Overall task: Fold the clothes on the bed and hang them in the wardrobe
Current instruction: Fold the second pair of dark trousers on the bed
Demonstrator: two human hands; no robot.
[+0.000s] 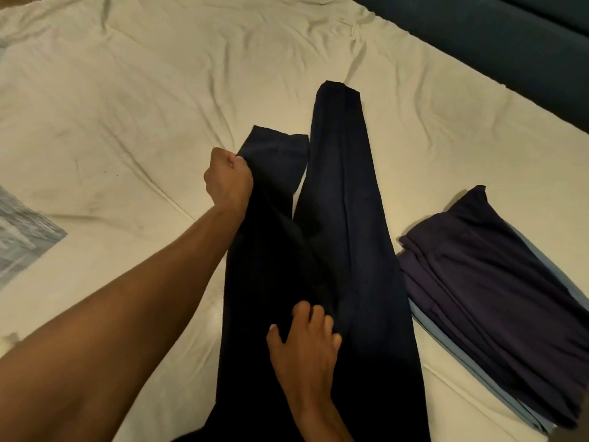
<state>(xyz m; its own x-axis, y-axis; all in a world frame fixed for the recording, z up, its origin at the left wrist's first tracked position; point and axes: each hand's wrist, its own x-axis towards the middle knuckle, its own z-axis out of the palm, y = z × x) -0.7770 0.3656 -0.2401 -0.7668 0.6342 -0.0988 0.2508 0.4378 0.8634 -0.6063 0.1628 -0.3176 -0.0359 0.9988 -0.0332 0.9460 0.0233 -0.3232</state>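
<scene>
Dark navy trousers (347, 237) lie lengthwise on the cream bed sheet (134, 116), legs pointing away from me. My left hand (228, 178) grips the hem end of the left leg, which is bent back and shorter than the right leg. My right hand (306, 342) rests on the trousers near the crotch, fingers spread and slightly curled, pressing the cloth flat. The right leg stretches straight up the bed to its hem (338, 90).
A folded pile of dark purple cloth (497, 282) on a light blue garment (446, 342) lies at the right. A grey-blue patterned fabric (22, 231) shows at the left edge. A dark teal upholstered edge (510, 43) borders the bed at the top right.
</scene>
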